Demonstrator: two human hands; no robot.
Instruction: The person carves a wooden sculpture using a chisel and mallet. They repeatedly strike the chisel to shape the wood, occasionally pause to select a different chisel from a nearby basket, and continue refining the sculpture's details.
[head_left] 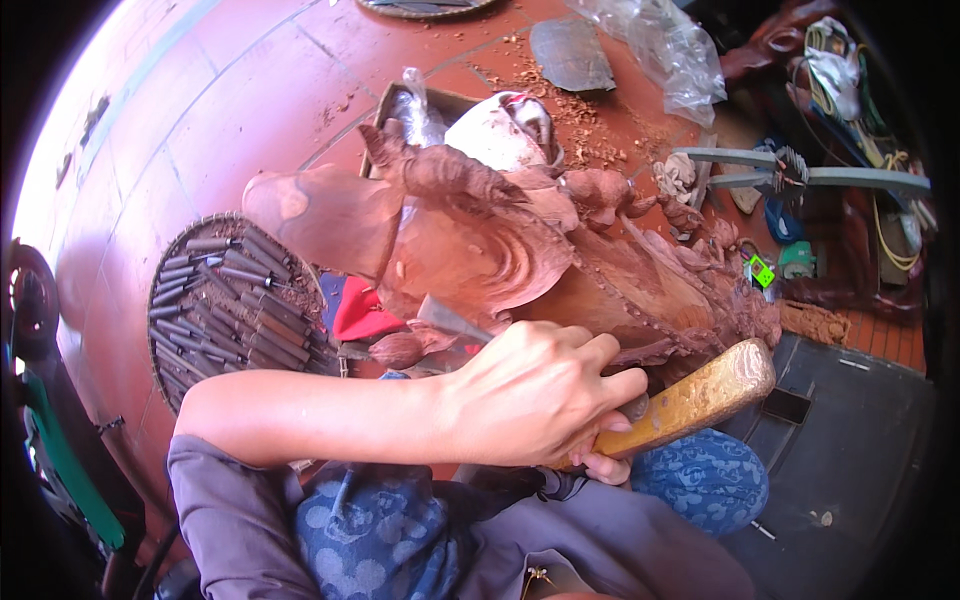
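A large reddish-brown wood carving (480,255) lies in front of me, with curled, shell-like and fruit-like shapes. My left hand (540,390) crosses over its near side, fingers closed around a chisel (452,319). The flat metal blade points left, by the carving's near edge, and the round butt of the handle shows past the fingers. Just beyond that butt is a yellowish wooden mallet (700,395), its worn end tilted up to the right. My right hand (605,467) grips the mallet's lower end; only a few fingers show, the rest being hidden behind my left hand.
At left, a round basket (153,335) holds many dark chisels. Behind the carving stands a box (450,103) with white cloth. Wood shavings (580,110), a grey plate-like piece (570,55) and clear plastic (670,50) lie on red tiles. Grey clamp-like bars (850,178) stick in from the right.
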